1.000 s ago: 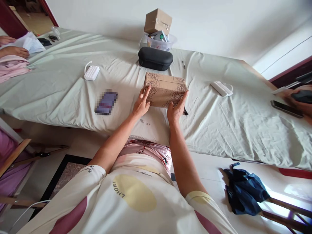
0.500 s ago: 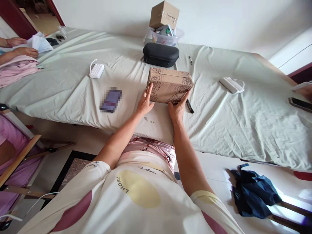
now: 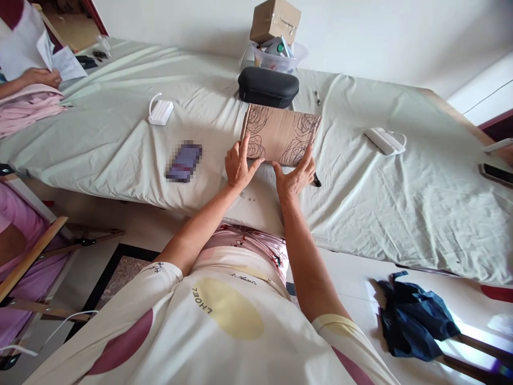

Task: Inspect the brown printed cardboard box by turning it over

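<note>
A brown cardboard box [image 3: 282,135] with black scribbled loops drawn near its corners is held between my two hands, its broad scribbled face turned up toward me. My left hand [image 3: 239,164] grips the near left corner, thumb along the front edge and fingers at the side. At the near right corner, my right hand [image 3: 295,174] holds it the same way. A black marker [image 3: 317,181] lies on the cloth, partly hidden behind my right hand. Directly beyond the box sits a black zippered case [image 3: 268,86].
A pale green cloth [image 3: 401,214] covers the table. White devices with looped cables [image 3: 161,112] [image 3: 385,141] and a blurred phone [image 3: 184,162] lie around. At the back, a plastic basket [image 3: 280,59] carries another carton [image 3: 276,22]. Another person's hand [image 3: 42,77] holds papers at left.
The box has tilted, so its scribbled broad face shows more fully and its far side no longer shows. Both hands have shifted their hold around its near corners. The other person's papers have been raised.
</note>
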`<state>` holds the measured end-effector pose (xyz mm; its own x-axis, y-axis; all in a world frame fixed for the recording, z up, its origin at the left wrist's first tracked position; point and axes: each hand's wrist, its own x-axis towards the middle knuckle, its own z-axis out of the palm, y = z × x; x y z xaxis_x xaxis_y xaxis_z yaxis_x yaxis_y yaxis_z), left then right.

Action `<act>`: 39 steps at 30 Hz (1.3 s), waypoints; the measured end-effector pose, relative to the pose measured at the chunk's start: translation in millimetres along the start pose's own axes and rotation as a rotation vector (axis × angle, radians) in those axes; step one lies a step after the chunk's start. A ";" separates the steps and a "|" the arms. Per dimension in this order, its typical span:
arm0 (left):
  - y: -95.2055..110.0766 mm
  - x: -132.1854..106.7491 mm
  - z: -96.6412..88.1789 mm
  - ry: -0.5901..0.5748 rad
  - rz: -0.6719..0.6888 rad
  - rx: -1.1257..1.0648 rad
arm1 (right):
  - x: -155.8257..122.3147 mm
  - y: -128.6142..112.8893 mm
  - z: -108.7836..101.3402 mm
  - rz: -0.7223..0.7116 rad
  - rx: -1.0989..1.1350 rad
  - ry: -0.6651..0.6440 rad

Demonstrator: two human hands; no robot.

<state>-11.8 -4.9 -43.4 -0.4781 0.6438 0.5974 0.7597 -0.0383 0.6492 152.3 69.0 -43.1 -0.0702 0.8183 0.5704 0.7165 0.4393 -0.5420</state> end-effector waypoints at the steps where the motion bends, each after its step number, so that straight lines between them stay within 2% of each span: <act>1: -2.0 1.3 0.0 0.007 -0.005 -0.016 | 1.8 3.8 1.7 -0.013 0.016 0.006; 5: -13.2 6.5 2.0 0.064 -0.019 -0.087 | 8.8 17.6 6.7 -0.063 0.142 0.036; 12: -34.1 11.7 4.5 0.164 -0.087 -0.114 | 16.3 26.8 10.4 -0.015 0.301 0.140; 15: -39.7 14.0 5.7 0.199 -0.096 -0.118 | 18.8 29.7 12.8 0.014 0.351 0.140; 19: -45.3 15.1 9.7 0.180 -0.063 -0.052 | 17.6 31.8 14.1 0.136 0.363 0.022; 22: -47.6 13.4 12.7 0.141 -0.076 -0.004 | 13.2 29.5 10.9 0.167 0.334 -0.113; 26: -45.7 7.9 15.2 0.074 -0.124 0.111 | 5.3 21.2 2.3 0.177 0.112 -0.248; 28: -43.2 4.5 16.1 0.032 -0.157 0.193 | 2.7 16.4 -2.3 0.186 0.000 -0.283; 31: -40.2 0.2 17.2 -0.024 -0.157 0.253 | 2.3 9.6 -8.1 0.182 -0.036 -0.334; 35: -38.3 -2.5 17.1 -0.039 -0.125 0.251 | 5.0 1.5 -12.3 0.220 -0.052 -0.382; 39: -37.3 -3.7 15.3 -0.045 -0.104 0.217 | 5.0 2.4 -11.7 0.237 -0.052 -0.364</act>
<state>-31.6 5.9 -77.0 -0.5421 0.6695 0.5078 0.7866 0.1917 0.5870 161.8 69.8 -34.3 -0.1332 0.9757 0.1742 0.7758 0.2121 -0.5943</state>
